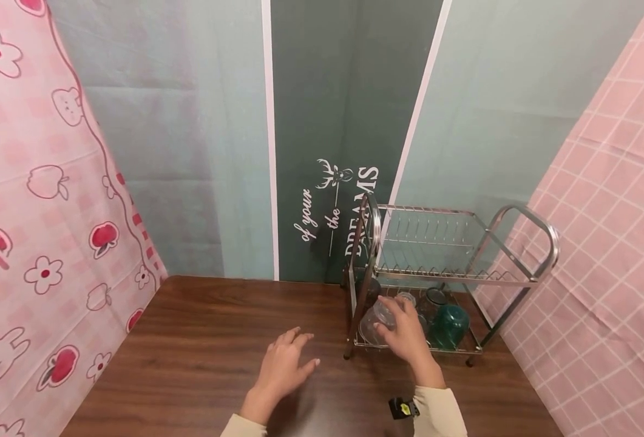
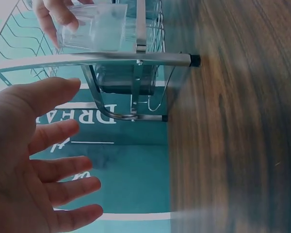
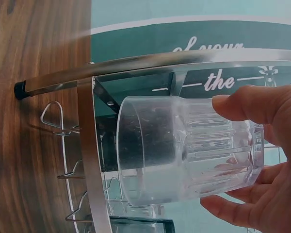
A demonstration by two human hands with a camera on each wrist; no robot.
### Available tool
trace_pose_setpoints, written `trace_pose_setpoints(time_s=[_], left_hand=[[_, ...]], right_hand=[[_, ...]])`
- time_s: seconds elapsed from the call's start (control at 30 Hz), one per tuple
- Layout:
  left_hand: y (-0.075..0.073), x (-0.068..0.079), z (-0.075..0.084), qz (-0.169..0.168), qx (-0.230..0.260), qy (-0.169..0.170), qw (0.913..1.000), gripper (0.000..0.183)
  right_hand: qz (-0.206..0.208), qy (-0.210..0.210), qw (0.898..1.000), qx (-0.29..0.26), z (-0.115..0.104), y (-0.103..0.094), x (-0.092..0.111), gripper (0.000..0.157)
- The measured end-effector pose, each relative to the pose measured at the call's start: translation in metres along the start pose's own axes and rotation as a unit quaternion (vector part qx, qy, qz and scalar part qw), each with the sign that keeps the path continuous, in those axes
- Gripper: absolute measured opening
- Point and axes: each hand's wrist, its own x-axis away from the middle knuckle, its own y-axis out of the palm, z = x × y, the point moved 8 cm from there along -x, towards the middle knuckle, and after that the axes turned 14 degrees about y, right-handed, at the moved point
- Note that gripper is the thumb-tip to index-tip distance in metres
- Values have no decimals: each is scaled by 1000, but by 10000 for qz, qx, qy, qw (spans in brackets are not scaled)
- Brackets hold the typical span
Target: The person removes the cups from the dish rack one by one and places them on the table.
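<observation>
Gripping a clear ribbed tumbler [image 3: 184, 150] in the right hand [image 1: 409, 334], with thumb and fingers curled about the base from opposite sides. Turned mouth-down, at the front left corner of the lower tier of a chrome two-tier dish rack [image 1: 548, 243]; hard to tell whether resting on the wires or held just above. Holding the left hand [image 1: 282, 367] above the bench [image 1: 218, 340], with fingers apart and slightly bent, near the rack's front left leg. Sharing the lower tier with a dark glass [image 2: 117, 80] toward the rear left corner, another clear glass [image 3: 145, 211] partly hidden, a green glass [image 1: 450, 328] toward the front right corner and a dark-rimmed glass [image 1: 436, 297] just behind. Standing near the bench's far edge, toward the right edge. Backed by a grey-green cloth [image 1: 158, 152] lettered "of your", "the" and "DREAMS" beside a deer's head. Flanked past the left edge by a pink apple-and-flower cloth [image 1: 21, 145], past the right by a pink grid cloth [image 1: 616, 212]. Dressed in cream sleeves [image 1: 439, 413].
</observation>
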Motion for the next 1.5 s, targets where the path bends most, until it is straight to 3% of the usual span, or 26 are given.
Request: trace_pose_setpoints(time_s=[0.2, 0.47, 0.73, 0.9, 1.13, 1.3, 1.4, 1.5], left_hand=[[9, 3, -3, 147, 845, -263, 9960, 45], [22, 11, -10, 481, 1876, -497, 9798, 44], [27, 13, -15, 776, 2239, -661, 9693, 47], [33, 15, -15, 699, 2540, -851, 9609, 51], [40, 17, -13, 635, 3074, -1019, 9440, 57], [43, 15, -12, 774, 3680, -1074, 9204, 57], [46, 14, -12, 932, 4156, -1118, 8978, 55], [47, 14, -12, 1152, 4569, -1150, 8745, 52]], right_hand=[[396, -161, 9990, -95, -1, -8, 13, 59], [453, 163, 9985, -249, 3, -9, 30, 63], [500, 640, 9959, -399, 6, -9, 41, 56], [693, 689, 9944, -391, 6, -10, 50, 53], [482, 1212, 9873, -907, 15, -2, 57, 50], [371, 1462, 9786, -1398, 17, 6, 61, 48], [218, 1745, 9676, -1811, 19, 13, 64, 45], [41, 1961, 9503, -2417, 20, 21, 68, 44]])
